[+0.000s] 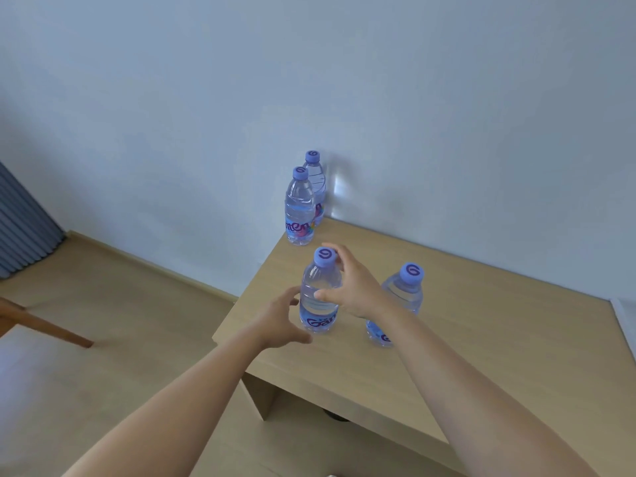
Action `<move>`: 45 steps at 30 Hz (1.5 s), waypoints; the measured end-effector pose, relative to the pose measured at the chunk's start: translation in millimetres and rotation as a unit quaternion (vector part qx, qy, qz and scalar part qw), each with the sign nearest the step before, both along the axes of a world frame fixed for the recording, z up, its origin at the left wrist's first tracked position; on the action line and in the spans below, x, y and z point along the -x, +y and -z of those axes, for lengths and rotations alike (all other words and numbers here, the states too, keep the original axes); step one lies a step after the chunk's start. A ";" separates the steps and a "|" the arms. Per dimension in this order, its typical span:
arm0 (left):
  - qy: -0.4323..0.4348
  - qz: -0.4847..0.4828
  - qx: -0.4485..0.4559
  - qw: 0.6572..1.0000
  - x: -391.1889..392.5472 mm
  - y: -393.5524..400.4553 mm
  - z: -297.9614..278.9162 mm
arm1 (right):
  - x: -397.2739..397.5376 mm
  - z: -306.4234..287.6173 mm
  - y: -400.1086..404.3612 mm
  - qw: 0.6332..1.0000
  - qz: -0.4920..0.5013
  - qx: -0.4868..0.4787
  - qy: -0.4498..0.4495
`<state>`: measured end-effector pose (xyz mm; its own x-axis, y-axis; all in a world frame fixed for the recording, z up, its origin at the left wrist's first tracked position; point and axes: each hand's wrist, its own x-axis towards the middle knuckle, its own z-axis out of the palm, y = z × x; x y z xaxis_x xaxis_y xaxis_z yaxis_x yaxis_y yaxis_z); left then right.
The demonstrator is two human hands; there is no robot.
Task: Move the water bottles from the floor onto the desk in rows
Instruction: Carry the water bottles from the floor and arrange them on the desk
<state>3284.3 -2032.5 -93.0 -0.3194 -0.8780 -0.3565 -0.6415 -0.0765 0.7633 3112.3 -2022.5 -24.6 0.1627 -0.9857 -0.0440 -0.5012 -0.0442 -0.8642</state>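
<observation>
Several clear water bottles with purple caps stand on the light wooden desk. Two are at its far left corner by the wall, one in front of the other. A third bottle stands near the left edge. My right hand holds its upper part, thumb on the front and fingers behind the neck. My left hand is cupped at its lower left side, fingertips touching it. A fourth bottle stands just right, partly hidden behind my right wrist.
The desk's left edge drops to the wooden floor. A wooden chair leg slants at the left, with a grey curtain behind it. The white wall backs the desk. A white object's edge shows at the right.
</observation>
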 end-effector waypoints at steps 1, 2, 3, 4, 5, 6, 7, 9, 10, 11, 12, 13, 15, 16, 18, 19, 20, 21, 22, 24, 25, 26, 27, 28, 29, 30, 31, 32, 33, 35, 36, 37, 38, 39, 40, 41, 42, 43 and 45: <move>0.001 -0.004 -0.001 1.000 -0.2 -0.2 1.5 | 0.7 1.3 -0.8 1.000 0.006 0.001 -0.005; 0.002 -0.007 -0.001 1.000 0.1 -0.1 2.7 | 1.2 2.2 -1.1 1.000 0.008 0.001 -0.004; 0.002 -0.009 -0.001 1.000 0.6 0.3 3.5 | 1.5 2.7 -1.1 1.000 0.010 0.005 0.001; 0.002 -0.012 -0.001 1.000 1.2 0.6 4.2 | 1.6 3.0 -0.9 1.000 0.013 0.011 0.006; 0.001 -0.015 -0.003 1.000 1.7 1.0 4.7 | 1.5 3.1 -0.9 1.000 0.019 0.018 0.011; 0.000 -0.017 -0.005 1.000 2.1 1.7 5.0 | 1.0 3.2 -1.0 0.999 0.028 0.024 0.016; -0.002 -0.018 -0.005 1.000 2.5 2.3 5.1 | 0.4 3.1 -1.2 0.999 0.038 0.030 0.019; -0.003 -0.020 -0.005 1.000 2.9 2.9 5.1 | -0.4 3.2 -2.7 0.998 0.052 0.038 0.023; -0.002 -0.022 -0.006 1.000 3.0 3.0 5.0 | -0.8 3.5 -3.3 0.997 0.056 0.040 0.028; 0.000 -0.023 -0.007 1.000 3.0 2.9 4.7 | -1.2 3.8 -3.8 0.997 0.057 0.040 0.032; 0.001 -0.024 -0.007 1.000 3.1 3.1 4.4 | -1.9 4.3 -4.0 0.997 0.057 0.041 0.035; 0.001 -0.024 -0.007 1.000 3.2 3.4 4.1 | -2.7 5.1 -4.4 0.997 0.059 0.044 0.039; 0.001 -0.023 -0.007 1.000 4.1 4.6 4.2 | -4.7 7.9 -4.7 0.994 0.071 0.057 0.060; 0.002 -0.023 -0.008 1.000 4.9 5.6 4.5 | -5.5 9.1 -4.8 0.992 0.081 0.058 0.075; 0.003 -0.023 -0.008 1.000 6.6 7.5 4.7 | -6.4 10.3 -5.7 0.989 0.096 0.050 0.100; 0.004 -0.023 -0.008 1.000 7.2 8.1 4.9 | -6.7 10.4 -6.2 0.988 0.097 0.045 0.108; 0.005 -0.024 -0.009 1.000 7.5 8.5 5.2 | -6.8 10.3 -6.6 0.988 0.096 0.042 0.113; 0.005 -0.023 -0.009 1.000 7.6 8.3 5.2 | -6.8 9.7 -7.1 0.988 0.094 0.039 0.116; 0.005 -0.024 -0.010 1.000 7.5 8.1 5.1 | -6.8 8.7 -7.6 0.988 0.089 0.035 0.120; 0.008 -0.025 -0.012 1.000 7.2 7.1 5.0 | -5.3 5.5 -9.0 0.989 0.069 0.022 0.130; 0.010 -0.027 -0.012 1.000 7.2 6.7 5.3 | -3.7 3.5 -10.1 0.989 0.055 0.013 0.133; 0.011 -0.028 -0.012 0.999 7.3 6.2 5.6 | -1.8 1.6 -11.2 0.991 0.043 0.002 0.130; 0.013 -0.030 -0.011 0.999 7.5 5.7 6.0 | -0.1 -0.1 -12.2 0.992 0.034 -0.007 0.123; 0.015 -0.031 -0.011 0.999 8.2 5.3 6.2 | 1.2 -1.4 -12.7 0.993 0.029 -0.012 0.117; 0.017 -0.033 -0.010 0.999 8.8 5.1 6.7 | 1.7 -2.2 -12.9 0.993 0.029 -0.011 0.116; 0.021 -0.036 -0.010 0.999 9.8 4.6 7.1 | 1.8 -2.9 -13.1 0.992 0.031 -0.007 0.122; 0.025 -0.040 -0.009 0.999 10.7 4.0 7.5 | 1.5 -3.3 -13.6 0.991 0.035 -0.001 0.131; 0.029 -0.043 -0.008 0.999 11.5 3.2 7.5 | 1.4 -3.5 -13.9 0.990 0.039 0.005 0.138; 0.034 -0.046 -0.008 0.998 12.2 2.7 7.6 | 1.4 -3.4 -14.2 0.989 0.041 0.009 0.139; 0.039 -0.051 -0.009 0.998 13.0 1.9 8.5 | 2.5 -3.0 -15.5 0.990 0.036 0.013 0.135; 0.039 -0.053 -0.009 0.998 12.8 1.6 9.3 | 3.1 -2.4 -16.1 0.991 0.033 0.013 0.131; 0.038 -0.055 -0.008 0.998 12.5 1.4 10.1 | 3.7 -1.7 -16.4 0.991 0.030 0.013 0.128; 0.035 -0.056 -0.006 0.998 12.3 1.7 10.6 | 3.9 -1.3 -16.3 0.992 0.029 0.014 0.126; 0.031 -0.055 -0.002 0.998 12.3 2.4 10.9 | 4.0 -0.9 -16.2 0.992 0.029 0.015 0.124; 0.028 -0.055 -0.001 0.998 12.4 3.3 11.5 | 4.0 -0.4 -16.0 0.992 0.030 0.017 0.120; 0.026 -0.055 -0.003 0.998 12.5 4.3 12.4 | 4.0 0.3 -15.7 0.993 0.035 0.017 0.114; 0.025 -0.054 -0.004 0.998 12.5 4.9 12.8 | 4.0 1.0 -15.7 0.993 0.043 0.018 0.106; 0.022 -0.051 -0.005 0.998 12.5 4.8 12.8 | 4.3 1.6 -16.1 0.994 0.051 0.018 0.098; 0.020 -0.043 -0.004 0.999 10.7 1.3 11.4 | 4.5 1.6 -19.7 0.994 0.067 0.021 0.087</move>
<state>3273.7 -2031.2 -104.4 -0.2570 -0.9003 -0.3512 -0.6005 -0.1360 0.7879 3107.8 -2042.2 -26.2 0.0240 -0.9996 -0.0180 -0.6473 -0.0018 -0.7622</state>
